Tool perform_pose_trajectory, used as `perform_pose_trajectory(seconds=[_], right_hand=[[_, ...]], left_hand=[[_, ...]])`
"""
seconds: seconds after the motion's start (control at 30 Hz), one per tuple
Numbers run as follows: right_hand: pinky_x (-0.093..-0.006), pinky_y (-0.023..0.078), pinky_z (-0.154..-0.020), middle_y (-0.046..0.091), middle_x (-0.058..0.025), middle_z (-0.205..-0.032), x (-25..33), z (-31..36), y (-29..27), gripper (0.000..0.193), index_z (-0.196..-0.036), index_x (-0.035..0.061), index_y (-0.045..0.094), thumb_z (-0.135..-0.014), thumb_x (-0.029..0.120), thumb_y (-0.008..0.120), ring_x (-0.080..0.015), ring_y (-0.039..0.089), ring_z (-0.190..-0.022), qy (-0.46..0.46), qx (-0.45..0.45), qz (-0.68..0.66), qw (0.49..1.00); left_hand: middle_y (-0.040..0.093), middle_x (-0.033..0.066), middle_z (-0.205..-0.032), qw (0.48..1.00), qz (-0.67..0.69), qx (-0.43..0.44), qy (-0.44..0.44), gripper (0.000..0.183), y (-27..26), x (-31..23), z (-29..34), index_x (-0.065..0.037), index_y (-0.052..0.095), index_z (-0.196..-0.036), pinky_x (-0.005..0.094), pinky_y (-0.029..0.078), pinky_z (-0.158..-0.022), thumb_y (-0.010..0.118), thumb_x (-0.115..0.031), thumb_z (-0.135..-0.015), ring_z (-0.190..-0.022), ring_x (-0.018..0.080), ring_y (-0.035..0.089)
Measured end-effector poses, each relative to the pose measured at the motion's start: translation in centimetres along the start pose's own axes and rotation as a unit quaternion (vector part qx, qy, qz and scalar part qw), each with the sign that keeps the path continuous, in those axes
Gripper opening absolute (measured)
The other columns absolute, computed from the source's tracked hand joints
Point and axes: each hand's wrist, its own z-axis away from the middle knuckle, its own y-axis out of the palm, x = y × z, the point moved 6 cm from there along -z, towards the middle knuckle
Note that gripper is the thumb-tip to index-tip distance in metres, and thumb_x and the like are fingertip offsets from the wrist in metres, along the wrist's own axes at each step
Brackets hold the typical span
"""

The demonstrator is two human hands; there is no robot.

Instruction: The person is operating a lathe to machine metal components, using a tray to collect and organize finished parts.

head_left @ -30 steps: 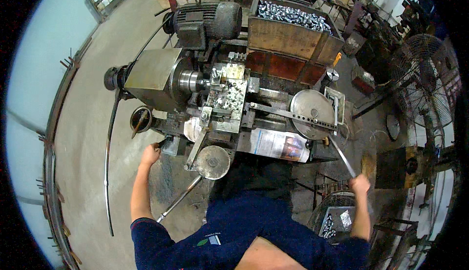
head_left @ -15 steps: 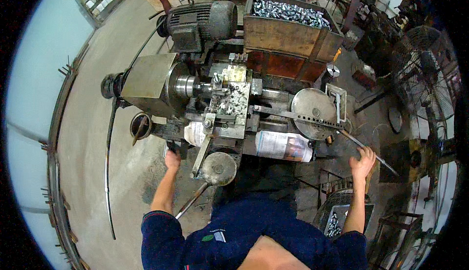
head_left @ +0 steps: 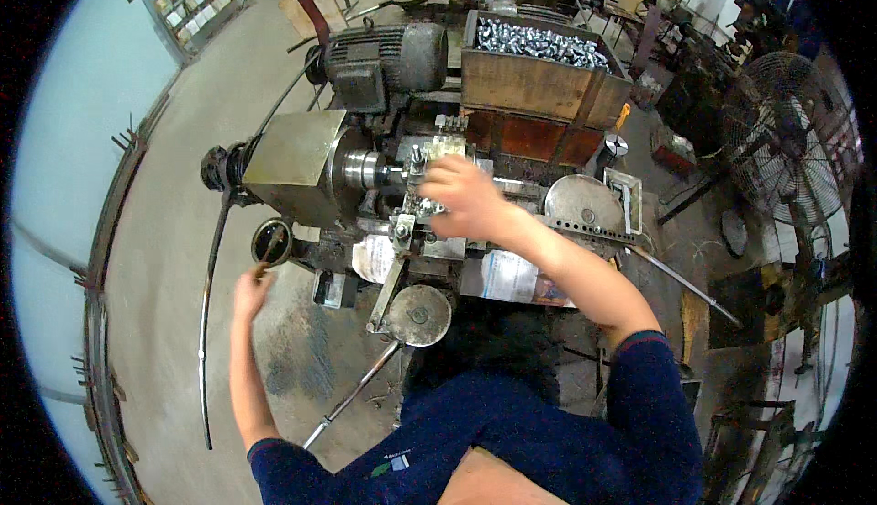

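Observation:
At the left, my left hand [head_left: 250, 293] has its fingers closed around the upper end of a stick-like handle [head_left: 271, 251]. That handle leans out of a round dark pot [head_left: 258, 247]; its lower end cannot be made out. My right hand [head_left: 464, 198] reaches across the lathe, over the chip-strewn tool slide [head_left: 446, 247]. Its fingertips are blurred and partly hidden, so any grip there is unclear. Left of this hand sits the shiny round chuck [head_left: 362, 169], in front of the metal headstock cover [head_left: 294, 153].
A wooden crate [head_left: 525, 80] of small metal parts stands behind the lathe, beside a motor [head_left: 388, 57]. Round discs [head_left: 418, 315] with long levers [head_left: 685, 284] jut towards me. Printed paper [head_left: 507, 275] covers the front. A fan [head_left: 787, 140] stands right.
My left hand has moved left and up from the small dark tray to the handle in the pot. My right hand has swung from the far right lever to above the tool slide.

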Motion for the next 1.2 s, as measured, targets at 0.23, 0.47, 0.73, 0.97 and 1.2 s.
perform_pose_trajectory(seconds=[0.23,0.47,0.73,0.97,1.2], right_hand=[[-0.04,0.038,-0.081,0.064,-0.0074,-0.088,-0.5,-7.5,10.8,0.024,-0.081,0.0126,0.069,-0.06,0.024,0.066,-0.0243,0.055,-0.091,0.09,0.3,0.157,0.937],[-0.0401,0.041,-0.082,0.065,-0.0069,-0.092,-2.8,-7.5,12.0,0.026,-0.087,0.0129,0.068,-0.063,0.023,0.066,-0.0247,0.06,-0.089,0.163,0.334,0.096,0.924],[-0.0391,0.035,-0.086,0.065,-0.0086,-0.073,-2.3,-7.9,4.3,0.02,-0.07,0.0108,0.068,-0.062,0.028,0.06,-0.0262,0.06,-0.079,0.187,0.226,0.151,0.944],[-0.0395,0.047,-0.081,0.06,-0.0158,-0.1,-13.3,-4.7,-7.6,0.034,-0.088,0.0069,0.066,-0.063,0.029,0.063,-0.0304,0.058,-0.095,0.364,0.105,0.243,0.893],[-0.0415,0.041,-0.091,0.042,-0.021,-0.127,-9.5,2.0,-7.9,0.05,-0.107,0.0095,0.059,-0.057,0.017,0.061,-0.0361,0.046,-0.11,0.274,-0.085,0.097,0.953]], left_hand=[[0.062,0.0146,-0.067,0.946,-0.156,-0.218,-0.183,0.042,-14.2,12.5,9.3,-0.002,0.062,-0.091,0.0392,0.045,-0.057,0.048,-0.041,-0.086,-0.063,0.0279,0.061],[0.059,0.0191,-0.07,0.928,-0.201,-0.211,-0.231,0.05,-5.1,0.5,14.4,-0.002,0.055,-0.075,0.045,0.044,-0.064,0.054,-0.051,-0.079,-0.069,0.0365,0.059],[0.052,0.0093,-0.05,0.983,0.028,-0.029,-0.177,0.03,-5.8,1.6,12.7,0.001,0.049,-0.07,0.032,0.045,-0.041,0.064,-0.024,-0.076,-0.042,0.0183,0.056],[0.056,0.0095,-0.057,0.96,0.198,-0.052,-0.194,0.017,-4.3,4.6,11.7,0.007,0.055,-0.082,0.0298,0.048,-0.044,0.057,-0.008,-0.075,-0.048,0.0182,0.058],[0.054,0.0082,-0.057,0.961,0.205,-0.101,-0.157,0.016,-5.3,3.7,12.0,0.006,0.055,-0.078,0.0298,0.048,-0.045,0.061,-0.009,-0.076,-0.046,0.0168,0.055]])
